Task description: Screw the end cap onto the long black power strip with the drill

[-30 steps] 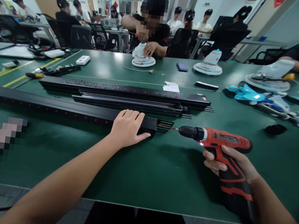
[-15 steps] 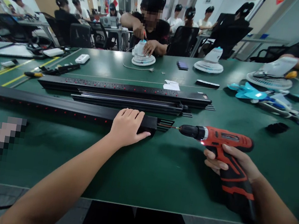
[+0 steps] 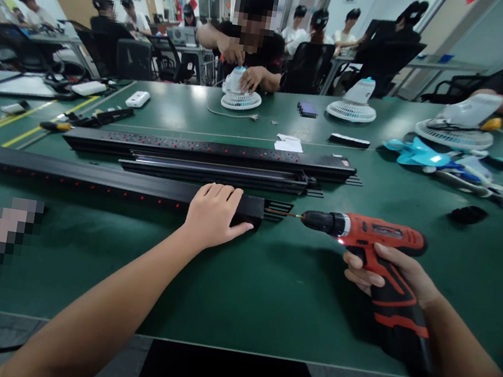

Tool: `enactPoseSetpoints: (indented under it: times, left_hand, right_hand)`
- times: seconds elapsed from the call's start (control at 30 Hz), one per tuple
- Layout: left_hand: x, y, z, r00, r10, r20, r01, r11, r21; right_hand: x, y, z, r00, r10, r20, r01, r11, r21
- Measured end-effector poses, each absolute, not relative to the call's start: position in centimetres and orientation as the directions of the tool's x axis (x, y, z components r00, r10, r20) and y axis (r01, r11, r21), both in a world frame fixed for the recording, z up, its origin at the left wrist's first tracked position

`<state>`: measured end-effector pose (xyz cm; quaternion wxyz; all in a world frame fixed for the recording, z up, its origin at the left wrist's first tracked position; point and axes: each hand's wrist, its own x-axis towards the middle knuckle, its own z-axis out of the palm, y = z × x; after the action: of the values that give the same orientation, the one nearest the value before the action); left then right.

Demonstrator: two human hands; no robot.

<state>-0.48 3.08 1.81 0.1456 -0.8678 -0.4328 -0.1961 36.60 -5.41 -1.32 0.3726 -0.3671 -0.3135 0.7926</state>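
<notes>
My left hand (image 3: pixel 213 215) is wrapped over the right end of a long black bar (image 3: pixel 92 176), which has a row of small red dots along its near side. Flat black prongs (image 3: pixel 280 209) stick out of that end. In my right hand (image 3: pixel 402 274) is a red and black cordless drill (image 3: pixel 381 233), its small light lit. The thin bit (image 3: pixel 292 215) points left among the prongs; whether its tip touches a screw is hidden. Fingers of my right hand curl round the grip near the trigger.
Behind lie another black bar (image 3: pixel 210 151) with red dots and a slim black rail (image 3: pixel 216 172). Across the green table (image 3: pixel 262 303) a person works on a white fan (image 3: pixel 241 100). More fan parts (image 3: pixel 352 111), blue blades (image 3: pixel 420 153) and a screwdriver (image 3: pixel 55 126) lie about.
My hands, the drill and the bar hold the same place. Across the table, the co-worker's raised hand has shifted slightly over the fan.
</notes>
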Motion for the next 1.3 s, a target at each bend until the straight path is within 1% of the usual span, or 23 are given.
enactPoseSetpoints:
  times: [0.1,0.43,0.6,0.8,1.17,1.3]
  left_hand:
    - [-0.5,3.06,1.8,0.547,0.692,0.471,0.808,-0.584,-0.082]
    - [-0.48,3.1,1.74,0.547,0.697,0.465,0.808,-0.585,-0.074]
    - [-0.49,3.08,1.7,0.545,0.694,0.469,0.809,-0.582,-0.078]
    - [-0.52,3.09,1.7,0.548,0.697,0.462,0.809,-0.582,-0.083]
    - [-0.57,3.14,1.64,0.547,0.689,0.475,0.801,-0.595,-0.059]
    - [-0.56,3.12,1.69,0.55,0.695,0.463,0.802,-0.595,-0.059]
  right_hand:
    - [36.71,-5.46,-1.45,-0.436,0.832,-0.342,-0.365,-0.511,-0.778]
    - [36.53,-5.41,-1.1,-0.457,0.812,-0.363,-0.345,-0.538,-0.769]
    - [36.21,-5.41,-0.9,-0.433,0.827,-0.359,-0.341,-0.519,-0.784]
    - [36.32,-5.38,-0.84,-0.419,0.818,-0.395,-0.317,-0.539,-0.78]
    - [35.97,-5.46,-0.72,-0.419,0.837,-0.353,-0.366,-0.511,-0.778]
    - [35.97,-5.31,-0.68,-0.453,0.822,-0.345,-0.37,-0.525,-0.767]
